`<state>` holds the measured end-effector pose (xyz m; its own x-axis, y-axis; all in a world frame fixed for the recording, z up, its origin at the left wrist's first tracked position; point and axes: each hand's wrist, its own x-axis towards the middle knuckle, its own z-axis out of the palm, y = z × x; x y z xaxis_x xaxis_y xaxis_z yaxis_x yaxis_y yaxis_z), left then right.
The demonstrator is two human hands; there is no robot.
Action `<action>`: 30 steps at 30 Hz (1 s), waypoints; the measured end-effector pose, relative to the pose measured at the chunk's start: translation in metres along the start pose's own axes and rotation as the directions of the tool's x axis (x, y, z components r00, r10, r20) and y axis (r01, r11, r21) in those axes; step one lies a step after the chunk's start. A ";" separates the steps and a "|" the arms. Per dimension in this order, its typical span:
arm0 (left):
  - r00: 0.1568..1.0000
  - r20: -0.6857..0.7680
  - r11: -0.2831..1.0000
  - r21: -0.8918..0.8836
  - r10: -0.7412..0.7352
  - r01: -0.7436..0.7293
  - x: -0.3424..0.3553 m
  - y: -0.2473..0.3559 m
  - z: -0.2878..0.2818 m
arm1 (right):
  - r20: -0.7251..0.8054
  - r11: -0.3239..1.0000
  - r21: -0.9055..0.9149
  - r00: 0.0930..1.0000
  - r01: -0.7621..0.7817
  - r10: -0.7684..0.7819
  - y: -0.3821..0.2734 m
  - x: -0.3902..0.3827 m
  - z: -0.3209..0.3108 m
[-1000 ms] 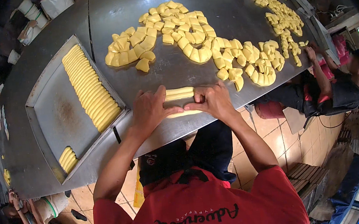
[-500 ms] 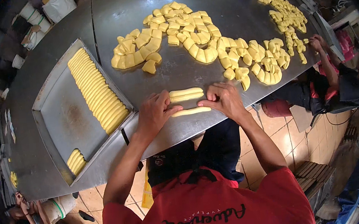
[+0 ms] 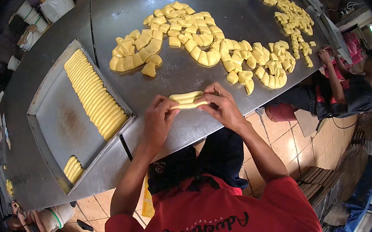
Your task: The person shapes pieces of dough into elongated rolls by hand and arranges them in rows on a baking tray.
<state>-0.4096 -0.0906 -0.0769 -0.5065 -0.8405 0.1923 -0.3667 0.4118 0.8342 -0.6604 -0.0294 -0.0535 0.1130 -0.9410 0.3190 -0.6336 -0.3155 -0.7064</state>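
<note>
My left hand (image 3: 158, 119) and my right hand (image 3: 222, 106) pinch the two ends of a few yellow dough sticks (image 3: 187, 100), which are pressed side by side just above the steel table (image 3: 177, 31). Beyond them lies a wide scatter of cut yellow dough pieces (image 3: 197, 47). To my left a metal baking tray (image 3: 64, 124) holds a long row of shaped dough sticks (image 3: 95, 96) and a short row (image 3: 72, 168) near its front corner.
Another person (image 3: 350, 85) sits low at the table's right edge, a hand raised to it. More dough pieces (image 3: 290, 12) run along the far right of the table. White buckets (image 3: 30, 14) stand at the back left. Tiled floor lies below.
Both hands have lifted the gathered dough sticks slightly and hold them by the ends; the camera view has shifted a little, and the tray rows are unchanged.
</note>
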 end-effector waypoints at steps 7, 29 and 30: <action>0.981 -0.160 0.989 0.114 0.107 -0.089 0.001 0.015 0.006 | -0.067 0.972 0.148 0.979 -0.181 0.193 -0.019 0.004 -0.005; 0.926 -0.373 0.989 -0.149 -0.065 0.009 0.006 -0.008 0.028 | -0.032 0.957 -0.038 0.958 -0.286 0.285 -0.069 0.029 0.003; 0.926 -0.322 0.908 -0.416 -0.198 0.049 0.000 0.005 0.023 | 0.010 0.961 -0.014 0.961 -0.275 0.275 -0.101 0.039 -0.006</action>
<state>-0.4296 -0.0800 -0.0847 -0.1451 -0.9730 0.1797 -0.0336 0.1864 0.9819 -0.5969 -0.0338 0.0345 -0.0583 -0.9927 0.1057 -0.6510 -0.0425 -0.7579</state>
